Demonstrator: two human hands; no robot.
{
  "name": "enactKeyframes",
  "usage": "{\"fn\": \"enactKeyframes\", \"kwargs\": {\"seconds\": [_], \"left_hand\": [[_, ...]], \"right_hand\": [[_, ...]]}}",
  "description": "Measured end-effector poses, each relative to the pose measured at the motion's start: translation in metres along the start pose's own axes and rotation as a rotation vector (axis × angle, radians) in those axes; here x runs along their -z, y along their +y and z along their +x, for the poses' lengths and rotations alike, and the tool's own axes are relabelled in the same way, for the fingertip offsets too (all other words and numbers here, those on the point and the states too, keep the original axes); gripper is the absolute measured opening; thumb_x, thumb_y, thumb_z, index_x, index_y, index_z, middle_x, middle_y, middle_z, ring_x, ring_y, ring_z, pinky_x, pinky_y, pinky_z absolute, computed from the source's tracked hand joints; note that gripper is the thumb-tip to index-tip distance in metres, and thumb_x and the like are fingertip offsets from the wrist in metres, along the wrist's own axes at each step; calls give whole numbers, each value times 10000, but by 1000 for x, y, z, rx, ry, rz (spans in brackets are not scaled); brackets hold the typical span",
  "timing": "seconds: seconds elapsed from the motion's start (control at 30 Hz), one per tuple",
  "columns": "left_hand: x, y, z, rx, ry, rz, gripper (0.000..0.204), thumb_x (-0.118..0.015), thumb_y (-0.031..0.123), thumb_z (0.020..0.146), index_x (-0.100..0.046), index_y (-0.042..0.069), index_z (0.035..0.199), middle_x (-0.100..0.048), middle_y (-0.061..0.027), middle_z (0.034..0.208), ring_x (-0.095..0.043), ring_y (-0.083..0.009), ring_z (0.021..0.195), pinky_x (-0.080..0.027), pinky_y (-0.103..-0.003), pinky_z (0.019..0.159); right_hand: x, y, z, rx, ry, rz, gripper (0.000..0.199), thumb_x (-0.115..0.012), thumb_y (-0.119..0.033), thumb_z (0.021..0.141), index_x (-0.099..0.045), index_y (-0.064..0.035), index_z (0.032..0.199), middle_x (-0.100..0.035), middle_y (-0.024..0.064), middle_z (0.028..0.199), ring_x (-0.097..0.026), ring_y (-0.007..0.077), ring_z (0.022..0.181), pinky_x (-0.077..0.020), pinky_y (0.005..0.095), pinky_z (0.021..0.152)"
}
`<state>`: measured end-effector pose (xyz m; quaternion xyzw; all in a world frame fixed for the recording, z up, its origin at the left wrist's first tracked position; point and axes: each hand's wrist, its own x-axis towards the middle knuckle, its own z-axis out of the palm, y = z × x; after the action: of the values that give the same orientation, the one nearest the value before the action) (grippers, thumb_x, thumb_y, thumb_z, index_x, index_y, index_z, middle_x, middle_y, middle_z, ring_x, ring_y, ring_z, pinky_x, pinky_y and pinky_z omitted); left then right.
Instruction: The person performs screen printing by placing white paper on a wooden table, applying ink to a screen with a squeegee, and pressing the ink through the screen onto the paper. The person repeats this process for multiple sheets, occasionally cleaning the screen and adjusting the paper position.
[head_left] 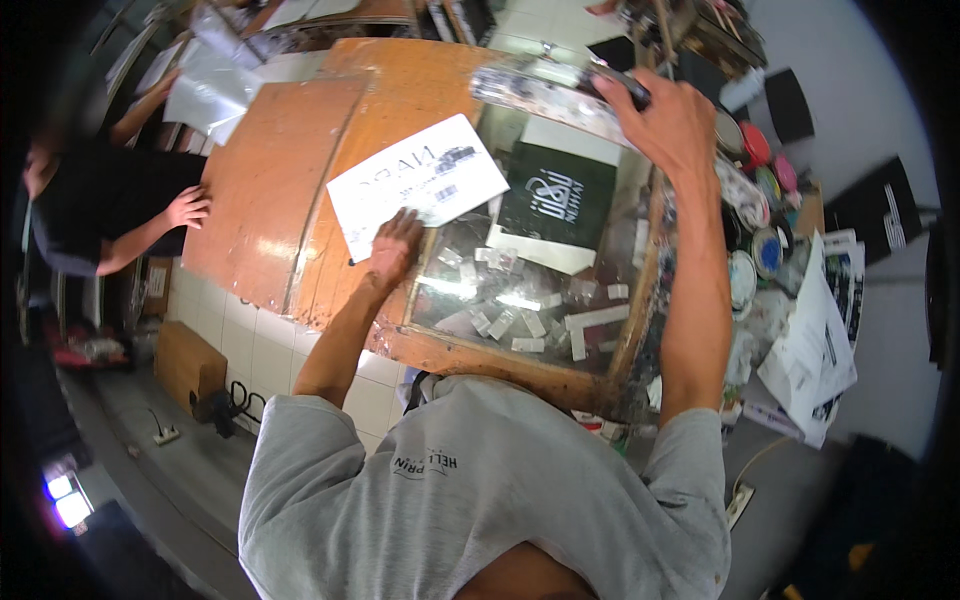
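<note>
My left hand (397, 245) lies on the lower edge of a white sheet (465, 195) with dark print, its fingers stretched out. The sheet rests partly on the wooden table (320, 250) and partly over a glass panel (450, 305). Farther off to the right, my right hand (665, 120) is closed around a black handle-like piece (632, 90) at a long, ink-stained pale bar (545, 95). What joins the piece to the bar is hidden. Nearer than the bar, a dark green sheet (590, 200) with white print lies on white paper (540, 250) over the glass.
Several short pale tape strips (530, 322) are scattered on the glass. Tubs of ink (768, 250) and crumpled papers (810, 340) crowd the right side. At the left, another person (110, 200) in black holds a clear plastic sheet (210, 95). A brown box (190, 368) stands on the floor.
</note>
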<state>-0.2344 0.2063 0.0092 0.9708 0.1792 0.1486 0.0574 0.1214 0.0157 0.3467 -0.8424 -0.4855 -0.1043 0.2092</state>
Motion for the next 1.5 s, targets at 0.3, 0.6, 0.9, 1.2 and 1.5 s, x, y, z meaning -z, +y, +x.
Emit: {"fn": "enactKeyframes", "kwargs": {"seconds": [0.3,0.6,0.9,1.2,1.5], "left_hand": [[24,131,90,486,63,-733,157,-640,77,914,-670,-57,988,-672,-263,940,-665,-397,867,-518,-442,786],[-43,274,160,370,-140,-774,421,-662,307,948,-673,-81,1113,-691,-273,1070,-667,-425,1001,-527,-439,893],[-58,202,120,-358,-308,-116,651,-444,485,1038,-293,181,1592,-231,-44,1674,-115,-256,1565,-86,-600,1234],[47,215,126,206,261,-1261,534,-702,215,934,-484,-32,1355,-599,-197,1278,-551,-274,1248,-419,-424,1069],[13,173,32,966,-236,-2321,142,-624,202,983,-599,79,1049,-648,-143,1207,-518,-390,1341,-415,-562,1113]], "right_hand": [[-17,23,10,107,153,-67,818,-512,-770,876,-775,3,916,-694,213,666,-718,386,685,-577,479,683],[-18,18,8,102,137,-23,802,-536,-771,864,-783,-9,914,-684,184,622,-721,357,658,-578,449,652],[-9,17,7,103,136,-56,761,-552,-739,881,-763,-8,908,-668,173,605,-704,339,627,-561,440,629],[-64,9,-73,217,230,-34,705,-529,-721,915,-664,-43,774,-602,99,588,-578,218,538,-461,390,598],[-162,25,-160,-232,150,356,297,-767,-220,859,-626,-17,1022,-666,178,910,-624,363,840,-459,481,766]]}}
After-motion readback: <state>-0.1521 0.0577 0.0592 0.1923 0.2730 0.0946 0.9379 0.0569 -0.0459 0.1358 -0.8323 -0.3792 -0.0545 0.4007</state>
